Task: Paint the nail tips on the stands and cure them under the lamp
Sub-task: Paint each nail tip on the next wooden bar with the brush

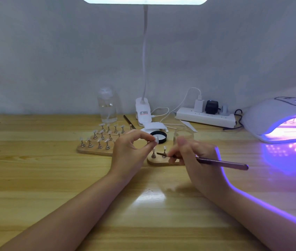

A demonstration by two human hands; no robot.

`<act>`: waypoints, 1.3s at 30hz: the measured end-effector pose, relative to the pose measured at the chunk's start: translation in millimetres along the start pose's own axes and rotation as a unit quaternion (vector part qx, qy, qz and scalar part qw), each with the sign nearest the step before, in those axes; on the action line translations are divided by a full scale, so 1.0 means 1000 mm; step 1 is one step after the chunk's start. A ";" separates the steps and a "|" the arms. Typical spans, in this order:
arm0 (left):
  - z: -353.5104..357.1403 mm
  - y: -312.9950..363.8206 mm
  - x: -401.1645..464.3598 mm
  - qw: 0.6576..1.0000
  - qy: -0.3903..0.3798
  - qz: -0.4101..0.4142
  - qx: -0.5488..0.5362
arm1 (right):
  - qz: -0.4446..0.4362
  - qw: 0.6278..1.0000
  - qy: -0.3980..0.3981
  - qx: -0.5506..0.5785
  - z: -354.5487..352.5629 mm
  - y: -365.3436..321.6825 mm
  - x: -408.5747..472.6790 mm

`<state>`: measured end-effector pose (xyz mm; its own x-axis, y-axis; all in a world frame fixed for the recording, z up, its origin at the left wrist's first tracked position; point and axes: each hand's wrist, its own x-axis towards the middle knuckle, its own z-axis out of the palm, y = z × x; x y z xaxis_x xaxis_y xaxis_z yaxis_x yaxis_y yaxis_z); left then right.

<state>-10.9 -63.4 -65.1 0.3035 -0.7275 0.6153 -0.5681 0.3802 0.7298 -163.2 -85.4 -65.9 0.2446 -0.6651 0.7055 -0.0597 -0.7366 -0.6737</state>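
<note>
My left hand [130,147] pinches a small metal stand with a clear nail tip [154,140] on it, lifted above the small wooden base [159,161]. My right hand [190,153] grips a thin dark brush [221,163], its bristle end pointing left over the two stands with tips [164,153] that sit on that base. A larger wooden board [96,148] behind my left hand carries several more stands with tips. The white curing lamp [277,116] glows violet at the right edge, with something inside it.
An open glass jar [183,136] and its black lid [159,137] stand just behind my hands. Farther back are a clear pump bottle [107,105], a clip desk lamp [143,111], a spare brush [129,121] and a power strip [205,115] with cables.
</note>
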 end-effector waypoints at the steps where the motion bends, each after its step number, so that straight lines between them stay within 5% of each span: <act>1: 0.000 0.001 0.000 1.000 0.001 -0.004 -0.002 | 0.014 1.000 0.018 0.014 -0.001 0.000 0.000; 7: 0.000 0.004 0.001 1.000 -0.024 -0.006 -0.010 | 0.060 0.997 0.055 0.016 -0.012 0.005 0.005; 15: -0.001 0.008 -0.002 0.996 -0.047 0.071 0.003 | -0.033 0.990 -0.041 -0.130 -0.003 0.011 0.005; 39: 0.002 0.010 -0.003 0.994 -0.057 0.092 -0.023 | -0.066 0.996 -0.013 -0.059 0.000 0.011 0.008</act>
<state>-18.9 -58.6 -60.6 0.1084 -0.7020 0.7039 -0.5696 0.5364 0.6227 -162.2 -99.2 -67.3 0.2830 -0.5592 0.7792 -0.1382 -0.8277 -0.5438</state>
